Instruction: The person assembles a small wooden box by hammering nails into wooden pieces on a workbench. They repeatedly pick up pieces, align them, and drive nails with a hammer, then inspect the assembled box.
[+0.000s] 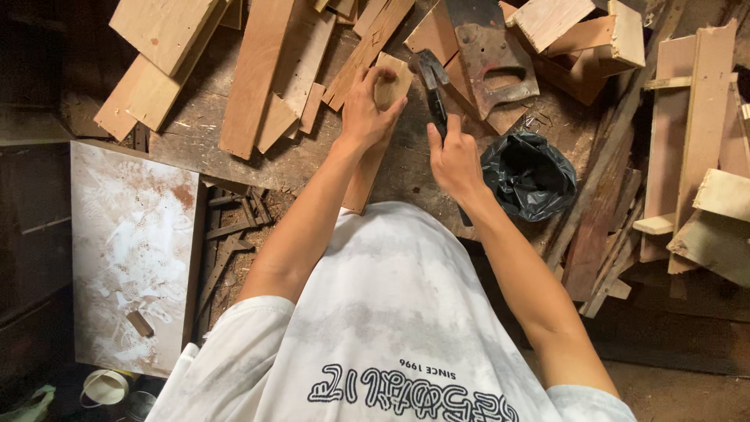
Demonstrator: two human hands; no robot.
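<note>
the left hand [367,109] presses down on a narrow wooden strip [373,156], fingers curled over its far end, holding it flat on the counter [312,156]; the strip runs from under the hand back toward the person's body, its near end meeting the edge of the white shirt [391,312]; the right hand [455,160] is closed around the handle of a dark hammer [432,78], whose head lies just beside the far end of the strip, to its right; beyond the hammer head rests a hand saw [488,55] with a rusty blade and a cut-out grip, lying on loose boards; a crumpled black plastic bag [531,176] sits just right of the right hand, on the counter; to the left of the strip several longer planks [254,78] lie fanned out, some overlapping; more offcuts and boards [695,133] are piled at the right side; at the lower left a white-smeared panel [129,250] lies flat, lower than the counter; a small white cup [105,387] stands near its near corner.
</note>
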